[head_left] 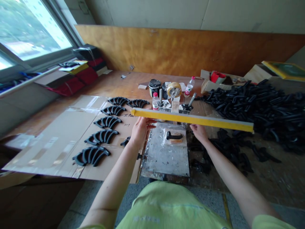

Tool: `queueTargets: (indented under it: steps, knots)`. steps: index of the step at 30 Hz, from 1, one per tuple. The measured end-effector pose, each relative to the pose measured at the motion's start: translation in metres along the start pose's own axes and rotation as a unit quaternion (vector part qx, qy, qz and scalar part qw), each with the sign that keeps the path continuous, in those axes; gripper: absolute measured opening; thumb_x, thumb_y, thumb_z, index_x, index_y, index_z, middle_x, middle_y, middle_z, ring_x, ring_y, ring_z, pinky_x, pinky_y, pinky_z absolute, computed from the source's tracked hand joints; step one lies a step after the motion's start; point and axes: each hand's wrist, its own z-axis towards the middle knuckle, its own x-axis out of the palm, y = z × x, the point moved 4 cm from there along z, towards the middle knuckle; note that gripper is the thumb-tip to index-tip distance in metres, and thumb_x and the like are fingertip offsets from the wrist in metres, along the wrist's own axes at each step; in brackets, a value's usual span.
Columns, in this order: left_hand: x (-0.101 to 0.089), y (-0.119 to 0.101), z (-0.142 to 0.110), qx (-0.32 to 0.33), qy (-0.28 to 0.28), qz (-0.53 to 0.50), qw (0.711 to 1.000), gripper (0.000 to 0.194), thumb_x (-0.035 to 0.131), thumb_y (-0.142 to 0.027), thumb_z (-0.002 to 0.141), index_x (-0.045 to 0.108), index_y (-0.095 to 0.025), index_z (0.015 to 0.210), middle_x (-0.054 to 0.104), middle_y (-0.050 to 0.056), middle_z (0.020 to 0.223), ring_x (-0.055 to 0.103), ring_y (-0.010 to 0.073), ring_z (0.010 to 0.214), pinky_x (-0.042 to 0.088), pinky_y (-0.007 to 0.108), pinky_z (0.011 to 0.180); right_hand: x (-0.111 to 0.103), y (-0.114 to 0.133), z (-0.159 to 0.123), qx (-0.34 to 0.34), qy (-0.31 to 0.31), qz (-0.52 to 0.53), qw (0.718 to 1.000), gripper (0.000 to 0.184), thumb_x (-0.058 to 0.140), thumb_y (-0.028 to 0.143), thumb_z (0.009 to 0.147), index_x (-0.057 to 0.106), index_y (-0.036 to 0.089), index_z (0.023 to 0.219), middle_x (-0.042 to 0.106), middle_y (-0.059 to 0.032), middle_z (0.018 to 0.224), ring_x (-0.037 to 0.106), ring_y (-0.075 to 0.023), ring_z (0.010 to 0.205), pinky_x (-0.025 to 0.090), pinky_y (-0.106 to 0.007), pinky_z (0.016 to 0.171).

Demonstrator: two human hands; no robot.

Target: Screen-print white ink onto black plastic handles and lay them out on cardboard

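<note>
A long yellow-edged frame [193,119], seen nearly edge-on, is raised and tilted across the middle above a grey metal plate [166,162]. My left hand [141,129] is at the underside of its left part, fingers stretched rightward and apart. Whether it touches the frame I cannot tell. Below the frame on the right is my right hand [199,132], its fingertips drawn together; anything in them is too small to make out. Between my hands, a black handle-like part [173,135] lies on a clear-taped patch of the plate, beside a small orange-brown strip [175,141].
Curved black parts [91,156] lie in fanned rows on flat cardboard [59,136] at left. A large heap of black parts [257,111] covers the right. Behind the frame stand a tape roll [173,90], a dark tub [154,87] and red-capped bottles [189,87].
</note>
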Motion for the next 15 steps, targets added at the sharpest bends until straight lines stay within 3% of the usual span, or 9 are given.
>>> queueTargets:
  steps: [2, 4, 6, 8, 11, 13, 15]
  knots:
    - [0.001, 0.009, 0.002, -0.013, -0.032, -0.016, 0.999, 0.049, 0.057, -0.053, 0.082, 0.056, -0.020, 0.118, 0.068, 0.004, 0.090, 0.064, 0.0139, 0.074, 0.052, 0.023, 0.061, 0.027, 0.014, -0.025, -0.084, 0.061, -0.030, 0.994, 0.029, 0.062, 0.038, 0.082, 0.065, 0.021, 0.106, 0.068, -0.0067, 0.093, 0.061, -0.0223, 0.091, 0.047, -0.036, 0.081]
    - [-0.001, 0.031, -0.009, -0.048, -0.040, -0.014, 0.998, 0.049, 0.056, -0.053, 0.083, 0.056, -0.019, 0.118, 0.069, 0.005, 0.089, 0.064, 0.0130, 0.071, 0.051, 0.023, 0.059, 0.045, 0.038, -0.046, -0.161, 0.096, -0.082, 0.979, 0.028, 0.066, 0.034, 0.082, 0.065, 0.024, 0.108, 0.066, -0.0069, 0.100, 0.057, -0.0239, 0.101, 0.044, -0.039, 0.088]
    - [-0.001, 0.069, -0.033, -0.155, 0.004, 0.004, 0.988, 0.052, 0.059, -0.055, 0.082, 0.057, -0.016, 0.117, 0.070, 0.008, 0.092, 0.066, 0.0153, 0.072, 0.052, 0.024, 0.057, 0.050, 0.066, -0.064, -0.185, 0.080, -0.114, 0.973, 0.019, 0.063, 0.031, 0.085, 0.067, 0.023, 0.102, 0.064, -0.0073, 0.095, 0.055, -0.0242, 0.100, 0.043, -0.039, 0.088]
    - [-0.001, 0.108, -0.065, -0.278, 0.045, 0.011, 0.959, 0.056, 0.059, -0.057, 0.080, 0.056, -0.015, 0.117, 0.070, 0.012, 0.098, 0.068, 0.0194, 0.078, 0.053, 0.027, 0.056, 0.050, 0.097, -0.085, -0.206, 0.056, -0.111, 0.970, 0.016, 0.059, 0.031, 0.089, 0.068, 0.022, 0.097, 0.062, -0.0074, 0.089, 0.053, -0.0232, 0.095, 0.042, -0.037, 0.086]
    - [-0.016, 0.144, -0.102, -0.336, 0.006, -0.020, 0.942, 0.045, 0.059, -0.054, 0.082, 0.058, -0.016, 0.105, 0.070, 0.009, 0.089, 0.068, 0.0187, 0.074, 0.053, 0.026, 0.055, 0.057, 0.135, -0.121, -0.318, 0.097, -0.067, 0.941, 0.018, 0.055, 0.031, 0.091, 0.066, 0.020, 0.100, 0.061, -0.0065, 0.086, 0.052, -0.0213, 0.092, 0.042, -0.035, 0.085]
    - [-0.042, 0.153, -0.113, -0.334, -0.045, -0.017, 0.941, 0.034, 0.057, -0.048, 0.085, 0.059, -0.015, 0.094, 0.069, 0.007, 0.079, 0.067, 0.0165, 0.064, 0.051, 0.024, 0.051, 0.057, 0.133, -0.133, -0.362, 0.140, -0.039, 0.921, 0.019, 0.052, 0.028, 0.092, 0.065, 0.022, 0.105, 0.063, -0.0045, 0.088, 0.053, -0.0193, 0.091, 0.043, -0.033, 0.085]
    - [-0.085, 0.155, -0.116, -0.328, -0.109, 0.019, 0.938, 0.029, 0.050, -0.042, 0.090, 0.058, -0.015, 0.090, 0.070, 0.008, 0.077, 0.066, 0.0157, 0.060, 0.049, 0.023, 0.048, 0.045, 0.098, -0.125, -0.300, 0.136, -0.046, 0.943, 0.021, 0.049, 0.021, 0.093, 0.065, 0.023, 0.108, 0.065, -0.0038, 0.093, 0.055, -0.0177, 0.094, 0.043, -0.031, 0.087]
